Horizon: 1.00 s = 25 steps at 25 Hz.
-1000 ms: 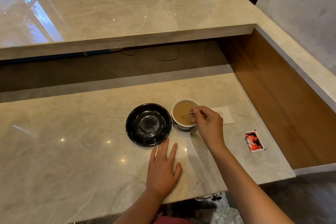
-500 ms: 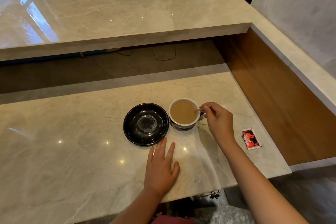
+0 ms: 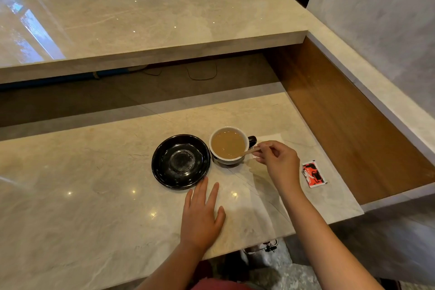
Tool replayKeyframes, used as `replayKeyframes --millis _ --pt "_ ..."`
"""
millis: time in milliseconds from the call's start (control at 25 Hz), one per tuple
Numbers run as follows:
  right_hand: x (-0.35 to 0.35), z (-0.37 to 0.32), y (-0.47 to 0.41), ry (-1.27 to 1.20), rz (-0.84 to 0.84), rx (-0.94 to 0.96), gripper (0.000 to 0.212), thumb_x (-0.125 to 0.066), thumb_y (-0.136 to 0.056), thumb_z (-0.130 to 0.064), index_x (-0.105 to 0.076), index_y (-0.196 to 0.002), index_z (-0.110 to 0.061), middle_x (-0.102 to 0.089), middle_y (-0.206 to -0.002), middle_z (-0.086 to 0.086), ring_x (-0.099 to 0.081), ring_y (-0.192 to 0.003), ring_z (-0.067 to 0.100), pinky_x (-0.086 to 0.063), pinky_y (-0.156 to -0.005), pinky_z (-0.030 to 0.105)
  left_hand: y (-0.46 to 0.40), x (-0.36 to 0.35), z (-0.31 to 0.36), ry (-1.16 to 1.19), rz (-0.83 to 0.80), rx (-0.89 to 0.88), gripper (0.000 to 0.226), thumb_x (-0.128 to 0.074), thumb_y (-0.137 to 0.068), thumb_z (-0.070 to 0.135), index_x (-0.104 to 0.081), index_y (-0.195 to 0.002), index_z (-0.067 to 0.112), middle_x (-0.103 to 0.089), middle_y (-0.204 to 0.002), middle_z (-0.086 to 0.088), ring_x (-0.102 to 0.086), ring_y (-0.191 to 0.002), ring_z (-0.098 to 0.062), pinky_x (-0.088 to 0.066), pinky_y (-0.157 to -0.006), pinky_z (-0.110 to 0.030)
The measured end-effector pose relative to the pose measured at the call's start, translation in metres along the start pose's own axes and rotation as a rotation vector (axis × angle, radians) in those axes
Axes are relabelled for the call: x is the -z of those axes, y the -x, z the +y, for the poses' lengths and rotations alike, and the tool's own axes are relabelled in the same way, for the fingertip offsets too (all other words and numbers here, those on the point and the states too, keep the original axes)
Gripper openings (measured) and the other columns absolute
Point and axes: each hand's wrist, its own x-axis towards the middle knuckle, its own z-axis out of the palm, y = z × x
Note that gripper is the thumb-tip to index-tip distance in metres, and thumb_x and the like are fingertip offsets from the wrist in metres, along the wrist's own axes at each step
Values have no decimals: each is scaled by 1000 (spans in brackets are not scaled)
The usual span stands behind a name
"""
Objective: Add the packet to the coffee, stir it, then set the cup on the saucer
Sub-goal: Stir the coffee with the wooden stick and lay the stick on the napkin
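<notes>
A cup (image 3: pixel 229 160) with a white inside and a dark handle holds light brown coffee and stands on the marble counter. Just left of it lies an empty black saucer (image 3: pixel 180 162), apart from the cup. My right hand (image 3: pixel 277 162) is to the right of the cup, pinching a thin wooden stirrer (image 3: pixel 249 152) whose tip rests at the cup's right rim. My left hand (image 3: pixel 203 215) lies flat on the counter, fingers apart, just in front of the saucer. A red and white packet (image 3: pixel 314 174) lies on the counter right of my right hand.
A white napkin (image 3: pixel 270 140) lies behind my right hand, partly hidden. A raised marble ledge (image 3: pixel 150 28) runs along the back and a wooden panel (image 3: pixel 348 115) walls the right side. The counter's front edge (image 3: pixel 249 246) is close to my body.
My right hand has drawn back to the right, from over the coffee to beside the cup, bringing the stirrer to the rim. The left hand stayed flat on the counter.
</notes>
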Motion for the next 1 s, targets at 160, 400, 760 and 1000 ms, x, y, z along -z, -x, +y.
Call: replayKeyframes --millis 160,400,760,1000 --pt "15 -4 -1 -131 47 -66 23 -51 -89 -2 -68 -76 -11 -70 -78 11 -71 -69 11 -59 -64 18 0 1 1 29 10 0 58 -35 -87 41 -41 -139 18 -34 -146 -14 -26 -134 -25 -23 -108 -47" --pt "45 -7 -3 -271 54 -65 17 -51 -91 -4 -67 -89 1 -70 -86 17 -72 -77 17 -59 -69 21 1 1 0 10 14 -14 57 -37 -85 39 -43 -137 16 -37 -144 -15 -28 -133 -25 -23 -107 -46" --pt "78 21 -32 586 -115 787 17 -63 -82 0 -70 -98 -2 -74 -93 12 -70 -83 21 -55 -74 21 0 0 1 -11 8 -3 58 -35 -85 41 -43 -138 16 -35 -146 -15 -26 -134 -25 -21 -107 -45" --pt "84 64 -37 947 -388 1008 41 -77 -67 4 -67 -106 -2 -73 -103 16 -71 -87 29 -62 -66 41 -1 0 1 -18 4 6 59 -35 -86 42 -42 -138 17 -35 -146 -14 -26 -134 -25 -24 -107 -46"
